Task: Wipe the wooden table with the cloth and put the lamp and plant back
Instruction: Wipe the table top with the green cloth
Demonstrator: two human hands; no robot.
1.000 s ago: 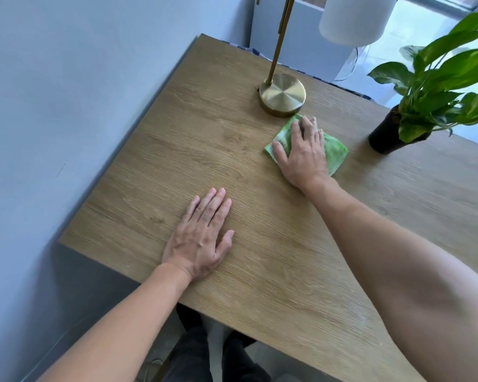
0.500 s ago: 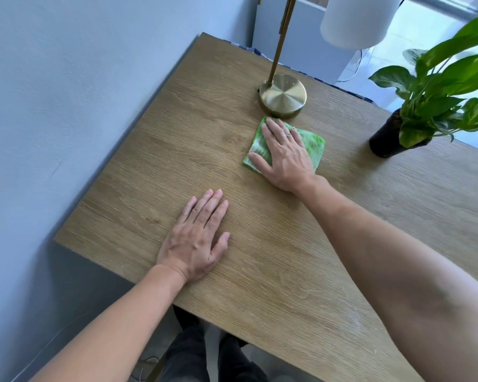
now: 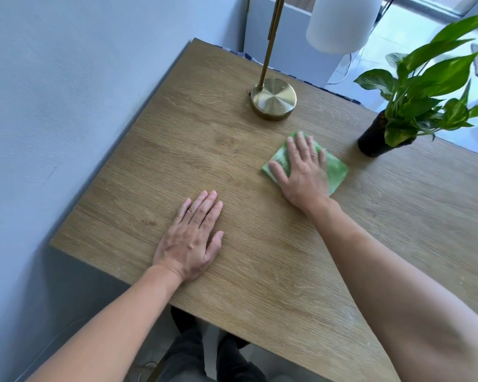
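On table, head view: one flat rectangular top, oak-look wood with long straight grain, matte, pale scuffs toward near right edge. Left long edge close beside smooth blue-grey wall.

One cloth, green mottled with white, soft and fuzzy, folded to a rough square, lying flat right of centre. Right hand flat on top of cloth, fingers straight and slightly spread, thumb out to the left, pressing down; nothing gripped. Cloth corners showing past fingertips and along right side of palm.

Left hand palm down on bare wood near front edge, fingers straight and close together, thumb apart, holding nothing. Well apart from cloth.

One lamp: round brushed-brass base with radial sheen, thin brass stem rising and leaning, smooth white rounded shade at top of frame. Base standing near far edge, beyond cloth, not touching it.

One plant: broad glossy green leaves, some with pale variegation, in small dark round pot, standing at far right, near cloth but apart from it.

Two bare forearms reaching in from below. Dark trousers visible under front edge.
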